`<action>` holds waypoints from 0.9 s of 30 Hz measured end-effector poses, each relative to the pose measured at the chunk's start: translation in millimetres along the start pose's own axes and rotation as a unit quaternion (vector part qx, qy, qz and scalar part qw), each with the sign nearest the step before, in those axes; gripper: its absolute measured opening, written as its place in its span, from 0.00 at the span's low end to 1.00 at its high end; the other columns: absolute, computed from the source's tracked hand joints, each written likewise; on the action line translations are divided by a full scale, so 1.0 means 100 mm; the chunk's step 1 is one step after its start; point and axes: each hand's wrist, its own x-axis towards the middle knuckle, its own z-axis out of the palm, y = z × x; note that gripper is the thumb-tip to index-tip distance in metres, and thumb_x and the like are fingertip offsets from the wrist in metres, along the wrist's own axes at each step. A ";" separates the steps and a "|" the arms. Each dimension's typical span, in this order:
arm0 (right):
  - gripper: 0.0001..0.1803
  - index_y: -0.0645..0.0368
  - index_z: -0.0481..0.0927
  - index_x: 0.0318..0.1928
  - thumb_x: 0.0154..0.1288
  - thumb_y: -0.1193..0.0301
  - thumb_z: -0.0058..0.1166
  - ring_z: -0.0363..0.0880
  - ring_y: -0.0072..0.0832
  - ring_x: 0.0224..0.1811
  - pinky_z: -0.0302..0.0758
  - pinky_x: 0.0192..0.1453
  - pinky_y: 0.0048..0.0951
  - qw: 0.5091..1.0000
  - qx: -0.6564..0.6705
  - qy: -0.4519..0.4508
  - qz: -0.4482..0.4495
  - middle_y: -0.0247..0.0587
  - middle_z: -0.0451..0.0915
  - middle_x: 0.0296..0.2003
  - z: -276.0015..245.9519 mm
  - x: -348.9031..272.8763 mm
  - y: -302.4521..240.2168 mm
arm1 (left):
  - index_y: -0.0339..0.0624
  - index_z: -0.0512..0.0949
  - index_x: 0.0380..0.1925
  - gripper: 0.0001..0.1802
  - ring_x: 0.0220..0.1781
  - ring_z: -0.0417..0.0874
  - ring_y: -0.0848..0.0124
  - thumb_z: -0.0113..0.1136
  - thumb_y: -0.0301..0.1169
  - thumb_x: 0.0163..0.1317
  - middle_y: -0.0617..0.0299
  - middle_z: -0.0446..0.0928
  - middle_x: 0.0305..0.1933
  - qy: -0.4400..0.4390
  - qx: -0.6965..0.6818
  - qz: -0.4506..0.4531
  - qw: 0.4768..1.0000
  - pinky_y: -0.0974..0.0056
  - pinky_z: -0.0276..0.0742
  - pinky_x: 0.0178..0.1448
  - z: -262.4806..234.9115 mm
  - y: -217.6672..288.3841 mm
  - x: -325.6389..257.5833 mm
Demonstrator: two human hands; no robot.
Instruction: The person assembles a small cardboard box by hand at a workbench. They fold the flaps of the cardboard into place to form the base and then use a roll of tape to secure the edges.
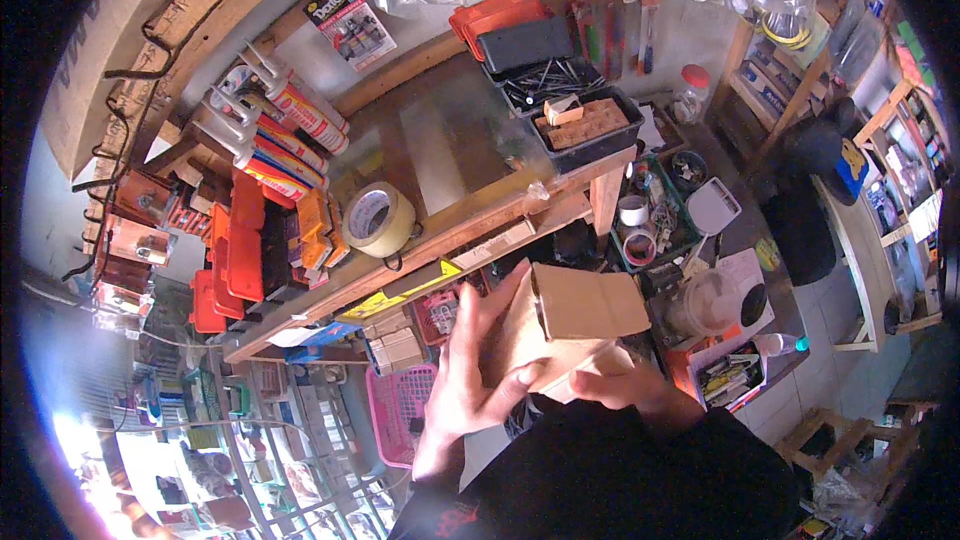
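Note:
A brown cardboard box [590,305] is held up in front of my body, tilted, with one flap or panel facing upward. My left hand [470,370] presses against its left side, fingers stretched up along it and the thumb across the near face. At the box's lower right, my right hand [635,385] grips the near edge with bent fingers, partly hidden by the dark sleeve. Whether anything is inside the box I cannot tell.
Beyond the box stands a wooden-edged bench [440,150] with a tape roll [380,220], sealant tubes [290,130], orange boxes [235,250] and a black tray [590,130]. A pink basket [402,415] sits low left. Tubs and a bottle [780,344] crowd the right-hand table.

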 end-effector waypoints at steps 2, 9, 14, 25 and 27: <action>0.32 0.61 0.63 0.68 0.69 0.65 0.60 0.71 0.28 0.62 0.68 0.65 0.34 0.999 -0.022 -0.023 0.002 0.39 0.74 0.59 -0.04 0.05 -0.07 | 0.44 0.56 0.74 0.40 0.70 0.70 0.42 0.62 0.31 0.65 0.32 0.62 0.71 -0.006 0.007 0.011 1.000 0.48 0.67 0.70 -0.03 -0.06 -0.01; 0.34 0.62 0.60 0.69 0.67 0.67 0.59 0.68 0.29 0.63 0.66 0.66 0.34 0.992 -0.110 -0.058 -0.027 0.40 0.72 0.60 0.08 0.09 -0.28 | 0.39 0.75 0.61 0.27 0.67 0.73 0.41 0.66 0.33 0.62 0.31 0.67 0.67 -0.037 0.091 0.052 0.994 0.49 0.72 0.67 -0.14 -0.11 0.02; 0.31 0.61 0.70 0.63 0.65 0.62 0.65 0.74 0.28 0.59 0.71 0.62 0.33 0.996 -0.080 -0.012 -0.025 0.41 0.77 0.56 0.04 0.01 -0.18 | 0.39 0.74 0.61 0.29 0.64 0.76 0.42 0.68 0.34 0.60 0.31 0.67 0.67 -0.042 0.108 0.097 0.989 0.48 0.73 0.65 -0.11 -0.11 0.03; 0.31 0.59 0.73 0.61 0.61 0.59 0.67 0.75 0.31 0.58 0.71 0.61 0.37 0.971 -0.222 -0.040 -0.082 0.40 0.79 0.55 -0.26 -0.09 0.07 | 0.51 0.48 0.77 0.52 0.61 0.77 0.42 0.70 0.39 0.59 0.30 0.64 0.69 -0.037 0.092 0.087 0.991 0.49 0.74 0.62 0.03 -0.01 0.01; 0.32 0.59 0.73 0.61 0.60 0.59 0.67 0.75 0.31 0.58 0.71 0.61 0.38 0.972 -0.210 -0.031 -0.103 0.40 0.78 0.55 -0.33 -0.15 0.10 | 0.50 0.55 0.75 0.48 0.61 0.78 0.42 0.70 0.38 0.58 0.31 0.65 0.69 -0.055 0.107 0.091 0.989 0.50 0.75 0.61 0.03 0.00 0.05</action>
